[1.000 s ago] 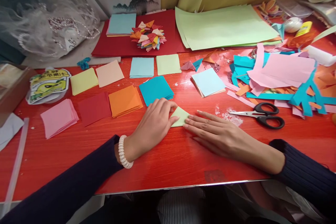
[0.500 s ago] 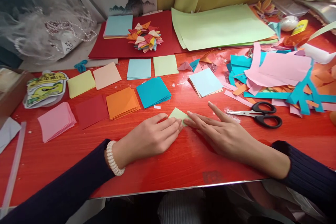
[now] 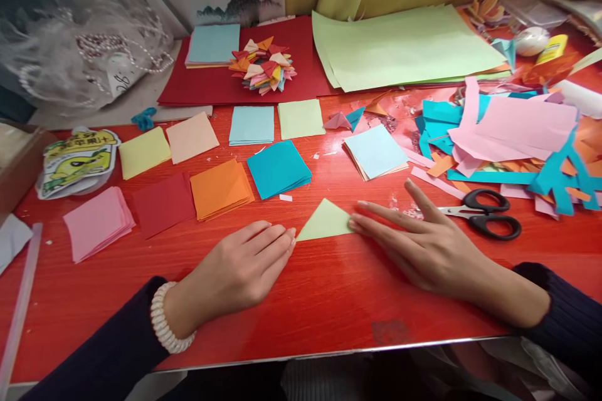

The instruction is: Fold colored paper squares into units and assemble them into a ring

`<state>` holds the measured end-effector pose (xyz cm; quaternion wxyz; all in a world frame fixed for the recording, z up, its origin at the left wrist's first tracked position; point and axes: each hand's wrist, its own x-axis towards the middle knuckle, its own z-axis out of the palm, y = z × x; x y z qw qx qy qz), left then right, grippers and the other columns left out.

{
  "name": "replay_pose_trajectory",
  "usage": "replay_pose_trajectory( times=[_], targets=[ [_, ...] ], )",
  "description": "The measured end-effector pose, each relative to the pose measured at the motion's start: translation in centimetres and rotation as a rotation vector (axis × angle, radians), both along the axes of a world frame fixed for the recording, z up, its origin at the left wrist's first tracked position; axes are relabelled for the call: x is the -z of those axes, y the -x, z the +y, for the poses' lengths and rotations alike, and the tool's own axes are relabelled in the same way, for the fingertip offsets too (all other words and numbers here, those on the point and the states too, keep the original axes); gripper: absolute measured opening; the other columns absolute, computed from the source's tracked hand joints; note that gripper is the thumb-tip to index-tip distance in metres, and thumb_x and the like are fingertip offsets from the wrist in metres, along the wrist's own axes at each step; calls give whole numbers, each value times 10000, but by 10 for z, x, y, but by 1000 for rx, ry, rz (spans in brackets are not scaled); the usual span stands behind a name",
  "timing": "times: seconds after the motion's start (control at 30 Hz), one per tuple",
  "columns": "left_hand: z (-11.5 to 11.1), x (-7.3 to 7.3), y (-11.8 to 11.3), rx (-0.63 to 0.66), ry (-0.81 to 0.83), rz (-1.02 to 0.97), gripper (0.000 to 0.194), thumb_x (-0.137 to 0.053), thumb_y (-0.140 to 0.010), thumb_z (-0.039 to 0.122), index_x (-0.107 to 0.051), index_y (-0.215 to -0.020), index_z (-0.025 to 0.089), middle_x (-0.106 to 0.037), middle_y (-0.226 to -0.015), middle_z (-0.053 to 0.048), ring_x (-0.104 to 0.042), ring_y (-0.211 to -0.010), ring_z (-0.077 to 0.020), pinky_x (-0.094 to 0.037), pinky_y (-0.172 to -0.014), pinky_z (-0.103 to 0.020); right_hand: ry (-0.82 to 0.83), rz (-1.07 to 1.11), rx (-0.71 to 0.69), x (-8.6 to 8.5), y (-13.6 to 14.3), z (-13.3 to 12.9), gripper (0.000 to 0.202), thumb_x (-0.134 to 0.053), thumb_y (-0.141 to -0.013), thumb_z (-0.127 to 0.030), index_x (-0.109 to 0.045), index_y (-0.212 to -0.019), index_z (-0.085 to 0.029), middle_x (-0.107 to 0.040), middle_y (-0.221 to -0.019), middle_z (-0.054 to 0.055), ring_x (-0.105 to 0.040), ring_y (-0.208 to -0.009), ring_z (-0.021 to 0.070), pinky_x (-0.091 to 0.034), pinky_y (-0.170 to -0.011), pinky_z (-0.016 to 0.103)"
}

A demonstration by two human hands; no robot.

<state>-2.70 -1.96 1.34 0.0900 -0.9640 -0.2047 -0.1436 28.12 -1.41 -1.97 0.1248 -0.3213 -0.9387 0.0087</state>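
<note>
"Green paper triangle (image 3: 327,222): where does it lie?"

"On the red table (image 3: 282,338), between the two hands, its peak pointing to the far side and its long edge along the near side."

"And the left hand (image 3: 244,266)?"

"Just left of it. The fingers are together and softly bent, their tips at the left corner. The thumb is hidden, so I can't tell whether it pinches the paper."

"The right hand (image 3: 427,241)?"

"Spread fairly flat, its far-side finger splayed away from the others. Two fingertips touch the right corner; it grasps nothing that I can see."

"What differs from half a second ago?"

"Then the left fingertips lay over the triangle's near edge, close to the right hand's. Now they have slid out to the left corner, the hands are farther apart, and much more of the paper shows."
</note>
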Motion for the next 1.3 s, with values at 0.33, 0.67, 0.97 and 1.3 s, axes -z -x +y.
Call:
replay_pose_trajectory(
  times=[0.33,0.67,0.97,1.3],
  targets=[
    [-1,17,-20,-85,43,66,256,-437,-867,83,-559,-1093,72,-559,-1203,-134,-501,-1136,-270,-442,-937,-423,-137,61,-107,-17,12,1,590,-400,-833,-41,-218,-1392,-93,-551,-1229,112,-427,-1225,180,-157,-1125,454],
    [5,10,-25,-36,235,-55,309,-397,-866,40,-529,-1138,106,-589,-1189,-79,-528,-1126,-194,-454,-939,-374,-64,110,-45,-10,-9,-5,579,-459,-810,-94,-325,-1363,-202,-606,-1169,55,-580,-1057,211,-206,-1092,511],
    [4,11,-29,-296,290,-154,394,-487,-877,273,-442,-1227,97,-519,-1178,-146,-452,-1107,-260,-426,-924,-437,-297,198,-3,-22,5,-2,644,-544,-776,-94,-317,-1369,-203,-686,-734,1,-623,-785,185,-453,-765,349],
    [7,13,-28,-197,510,-220,136,-374,-910,129,-506,-940,129,-581,-946,-77,-521,-890,-164,-451,-808,-323,-47,201,-107,-21,31,-2,317,-519,-836,-173,-509,-1151,-147,-602,-1138,106,-488,-1125,210,-421,-889,367]
  ],
)
